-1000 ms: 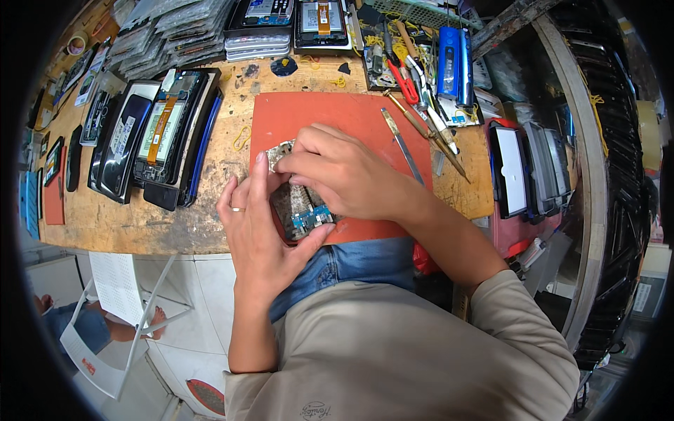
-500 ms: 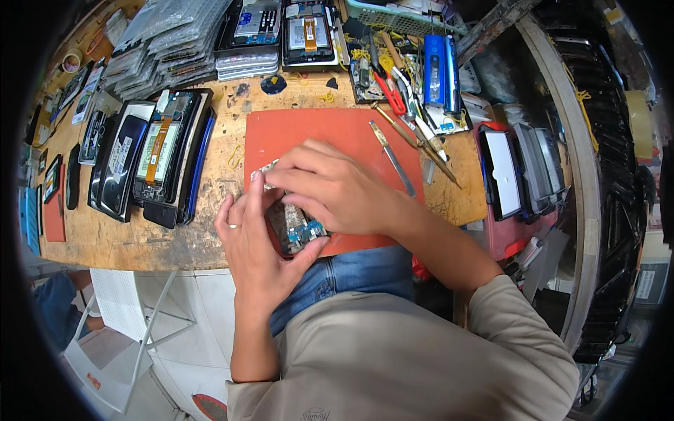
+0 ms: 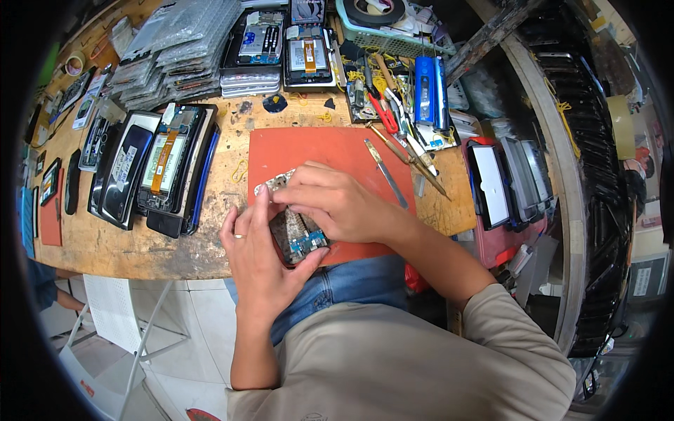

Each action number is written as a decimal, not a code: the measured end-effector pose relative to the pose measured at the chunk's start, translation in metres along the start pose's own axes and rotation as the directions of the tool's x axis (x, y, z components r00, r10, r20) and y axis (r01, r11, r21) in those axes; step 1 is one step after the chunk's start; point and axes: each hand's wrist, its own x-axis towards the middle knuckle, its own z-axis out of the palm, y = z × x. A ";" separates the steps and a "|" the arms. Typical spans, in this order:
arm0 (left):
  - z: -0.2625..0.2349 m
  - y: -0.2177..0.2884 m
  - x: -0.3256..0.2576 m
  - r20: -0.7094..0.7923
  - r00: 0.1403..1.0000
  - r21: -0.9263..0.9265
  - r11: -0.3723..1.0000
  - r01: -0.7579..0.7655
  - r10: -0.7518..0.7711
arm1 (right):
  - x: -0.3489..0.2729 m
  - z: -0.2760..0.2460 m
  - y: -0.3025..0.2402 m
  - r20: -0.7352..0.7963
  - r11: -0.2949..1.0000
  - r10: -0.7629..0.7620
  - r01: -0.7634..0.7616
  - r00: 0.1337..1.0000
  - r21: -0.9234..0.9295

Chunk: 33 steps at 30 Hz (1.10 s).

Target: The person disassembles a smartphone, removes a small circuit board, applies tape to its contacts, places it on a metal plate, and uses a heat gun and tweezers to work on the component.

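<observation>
An opened phone (image 3: 286,228) lies tilted at the near edge of the red mat (image 3: 372,238), its speckled grey inner frame bared. A small blue circuit board (image 3: 307,243) sits at its near end. Around the phone's left side wraps my left hand (image 3: 258,270), thumb at the near corner and fingers along the far part. My right hand (image 3: 340,207) bends over the phone's upper part with the fingertips pinched together; whatever they grip is hidden behind the fingers. Right of the hands, metal tweezers (image 3: 386,172) rest on the mat.
Opened phones (image 3: 166,165) lean together at the left. Behind stand bagged parts (image 3: 175,52) in a stack. Pliers, screwdrivers and a blue tool (image 3: 424,91) crowd the back right, near a green basket (image 3: 393,41). Phone trays (image 3: 488,184) stand right, beside a wooden post (image 3: 554,140).
The view has shifted, so the bench sits slightly lower in the picture. Both hands keep nearly the same grip; the right fingers have moved slightly, baring more of the phone's upper end.
</observation>
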 end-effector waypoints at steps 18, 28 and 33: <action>-0.025 -0.010 -0.032 0.016 1.000 0.025 1.000 -0.002 0.002 | -0.002 0.001 0.008 0.043 0.999 0.041 -0.042 0.998 0.023; -0.024 -0.015 -0.044 0.022 1.000 -0.042 0.999 0.020 -0.019 | -0.003 0.006 0.006 0.002 0.984 0.092 -0.091 0.996 0.155; -0.026 -0.013 -0.041 0.027 1.000 -0.049 0.999 0.014 -0.013 | -0.002 0.002 0.009 0.075 0.998 0.066 -0.067 0.995 0.001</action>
